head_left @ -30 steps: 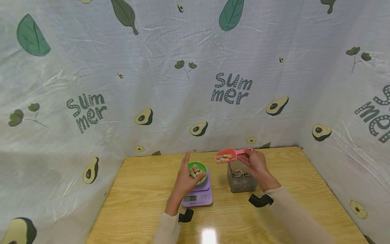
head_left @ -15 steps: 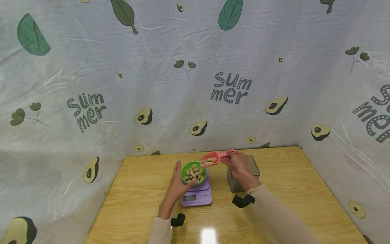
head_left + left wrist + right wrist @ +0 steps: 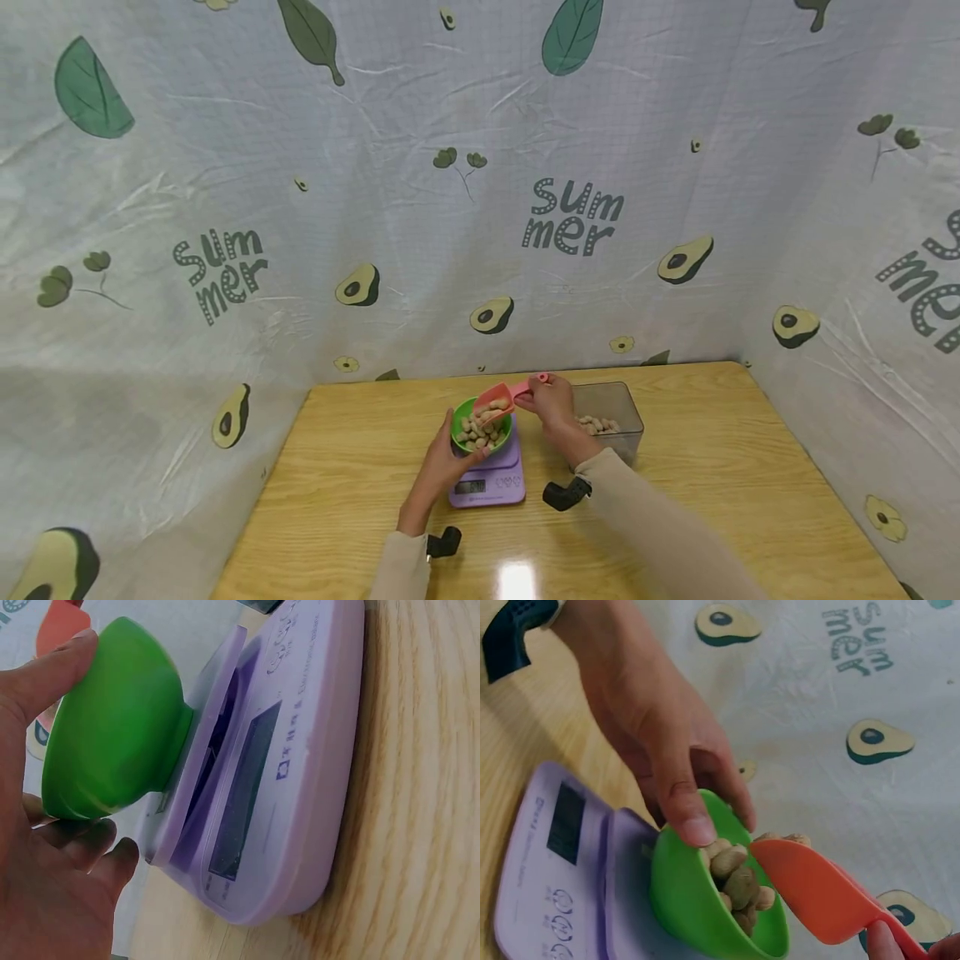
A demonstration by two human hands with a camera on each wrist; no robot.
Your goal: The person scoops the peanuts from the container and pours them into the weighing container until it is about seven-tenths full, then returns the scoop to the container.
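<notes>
A green bowl (image 3: pixel 457 423) of peanuts (image 3: pixel 740 886) stands on a purple kitchen scale (image 3: pixel 495 492). My left hand (image 3: pixel 438 468) holds the bowl by its side, thumb at the rim and fingers around the far side, as the left wrist view shows on the bowl (image 3: pixel 124 727). My right hand (image 3: pixel 553 408) grips the handle of a coral-pink scoop (image 3: pixel 492 392). Tilted toward the bowl, the scoop (image 3: pixel 810 889) has its lip at the rim and peanuts at its mouth. The scale's display (image 3: pixel 470 487) is lit, too small to read surely.
Right of the scale is a grey see-through box (image 3: pixel 628 446) with more peanuts (image 3: pixel 597 425) inside, partly behind my right forearm. The wooden table (image 3: pixel 337 467) meets a printed cloth (image 3: pixel 420 250) at its back and sides.
My right hand has carried the loaded scoop left from above the box to the bowl, where it now tilts. My left hand has gone from beside the bowl to holding it.
</notes>
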